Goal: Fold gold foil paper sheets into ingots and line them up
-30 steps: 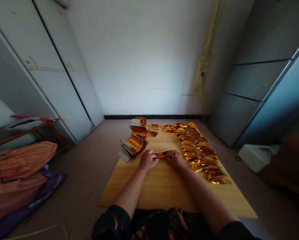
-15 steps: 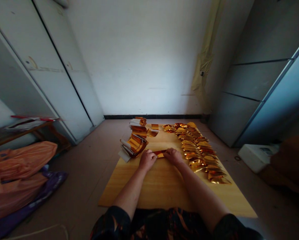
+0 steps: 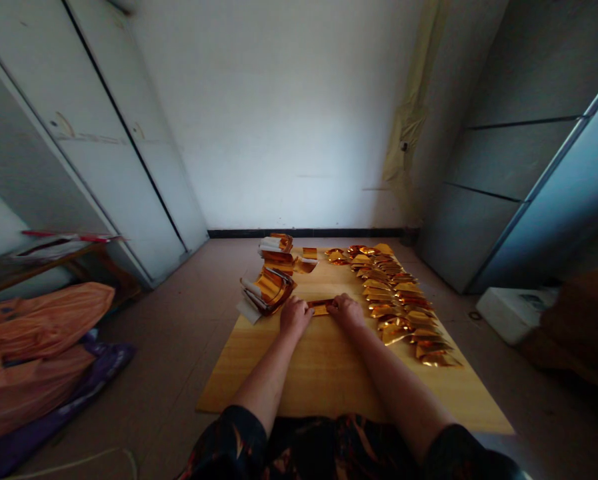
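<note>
A sheet of gold foil paper (image 3: 321, 309) is stretched between my two hands, low over the wooden board. Its left end is pinched by my left hand (image 3: 295, 317), its right end by my right hand (image 3: 347, 311). The far edge of the paper looks curled or folded; the exact fold is too small to make out. Close beyond my left hand lies a curved stack of gold foil sheets (image 3: 271, 288) with pale backs. To the right of my right hand, folded gold foil pieces (image 3: 396, 293) lie in overlapping rows.
The wooden board (image 3: 323, 380) reaches from my lap toward the wall. More loose foil sheets (image 3: 277, 259) lie at its far left. An orange cloth or bag (image 3: 39, 327) is on the left, a white box (image 3: 509, 313) on the floor at right. Cabinets stand on both sides.
My hands remain at both ends of the foil paper, shifted only slightly. The paper's surface has turned from dark red to gold, so its tilt or fold has changed a little.
</note>
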A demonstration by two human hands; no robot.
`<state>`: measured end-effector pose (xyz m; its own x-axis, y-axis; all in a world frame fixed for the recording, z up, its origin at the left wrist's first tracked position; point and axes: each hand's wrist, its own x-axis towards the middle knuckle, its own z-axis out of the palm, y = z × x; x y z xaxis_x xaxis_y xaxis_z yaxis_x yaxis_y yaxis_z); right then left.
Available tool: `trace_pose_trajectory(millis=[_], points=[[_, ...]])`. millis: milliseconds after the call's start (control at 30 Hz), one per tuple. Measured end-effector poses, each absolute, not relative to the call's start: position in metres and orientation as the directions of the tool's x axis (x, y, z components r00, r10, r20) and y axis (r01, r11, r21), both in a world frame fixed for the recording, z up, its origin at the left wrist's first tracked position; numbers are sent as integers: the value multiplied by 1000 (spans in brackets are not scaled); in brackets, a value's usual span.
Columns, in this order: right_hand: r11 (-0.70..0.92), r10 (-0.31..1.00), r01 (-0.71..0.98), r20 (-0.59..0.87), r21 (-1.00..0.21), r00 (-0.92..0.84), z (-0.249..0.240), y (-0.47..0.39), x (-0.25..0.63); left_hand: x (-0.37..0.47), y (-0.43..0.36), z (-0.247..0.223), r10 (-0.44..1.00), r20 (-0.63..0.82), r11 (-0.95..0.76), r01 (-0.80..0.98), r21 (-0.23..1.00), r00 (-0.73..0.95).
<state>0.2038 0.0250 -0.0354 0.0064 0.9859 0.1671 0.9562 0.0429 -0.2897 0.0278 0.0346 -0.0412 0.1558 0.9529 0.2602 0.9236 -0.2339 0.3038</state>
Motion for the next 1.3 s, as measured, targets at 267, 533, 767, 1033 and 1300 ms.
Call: trace_pose_trajectory(millis=[267, 533, 767, 1033, 1300], points=[[32, 987, 952, 162, -304, 19, -33, 23, 204, 29, 31, -34, 954, 247, -233, 942, 241, 173], [39, 988, 957, 155, -287, 6, -30, 19, 207, 29, 40, -31, 960, 198, -246, 935, 256, 199], [16, 988, 967, 151, -255, 24, -27, 16, 204, 29, 42, -34, 967, 191, -213, 945, 247, 168], [-32, 994, 964, 95, -263, 59, -23, 18, 203, 31, 40, -31, 971, 194, -184, 958, 220, 142], [-65, 997, 967, 32, -247, 75, -19, 23, 202, 33, 39, -31, 976, 173, -164, 967, 196, 131]])
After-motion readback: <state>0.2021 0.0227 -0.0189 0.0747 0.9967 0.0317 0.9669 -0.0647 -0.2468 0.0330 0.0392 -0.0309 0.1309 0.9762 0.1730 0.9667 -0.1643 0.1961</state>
